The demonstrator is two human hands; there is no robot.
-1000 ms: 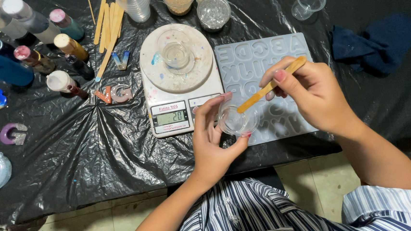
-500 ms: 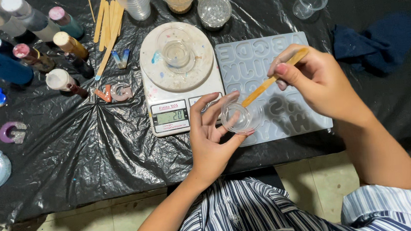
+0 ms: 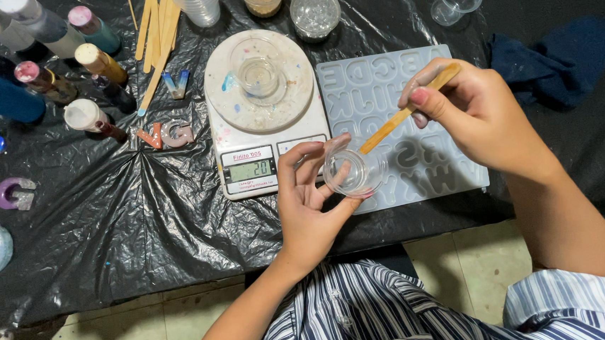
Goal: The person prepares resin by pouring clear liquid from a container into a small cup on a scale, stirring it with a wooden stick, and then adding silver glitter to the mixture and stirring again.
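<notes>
Left hand [image 3: 310,212] clamped round clear cup [image 3: 354,172], lifted nearer the kitchen scale [image 3: 265,119] than before; right hand [image 3: 480,118] pinching wooden stir stick [image 3: 407,110], tip now dipped inside, over the letter mould [image 3: 395,124].

Single head-worn view, steeply downward and close over the black-covered table [image 3: 108,226] and the lap.

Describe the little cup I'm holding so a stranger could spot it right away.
Start at the white kitchen scale mid-table. Just right of its display, the left hand pinches a small clear plastic cup. Unlike the other clear cups, it alone has a wooden stick dipped in.
</notes>
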